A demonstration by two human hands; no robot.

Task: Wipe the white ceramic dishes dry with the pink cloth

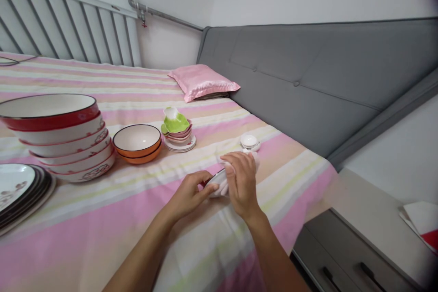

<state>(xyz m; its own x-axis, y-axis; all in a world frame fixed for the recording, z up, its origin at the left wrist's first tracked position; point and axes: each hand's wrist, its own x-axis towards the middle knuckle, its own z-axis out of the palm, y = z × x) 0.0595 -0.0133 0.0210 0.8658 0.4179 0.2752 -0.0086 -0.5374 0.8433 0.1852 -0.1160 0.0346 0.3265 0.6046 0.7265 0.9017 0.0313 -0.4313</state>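
Observation:
My left hand [189, 192] grips the left edge of a small dark-rimmed dish [215, 177], thumb on the near side and fingers behind. Much of the dish is covered, so its exact shape cannot be made out. A pale pinkish-white cloth [223, 188] lies against its inner face, bunched under my right hand [241, 180], whose fingers are closed over cloth and rim. Just beyond my right hand sits a small stack of white dishes [249, 140]. Further left are green and pink leaf-shaped bowls [175, 124] stacked on small plates [185, 147].
Two orange bowls [137, 139] are nested beside a tall stack of red-and-white bowls [73, 146]. Dark-rimmed plates [20, 191] lie at the left edge. A pink pillow [205, 81] rests by the grey headboard [308, 64]. A nightstand [362, 232] stands at right, below the striped bed.

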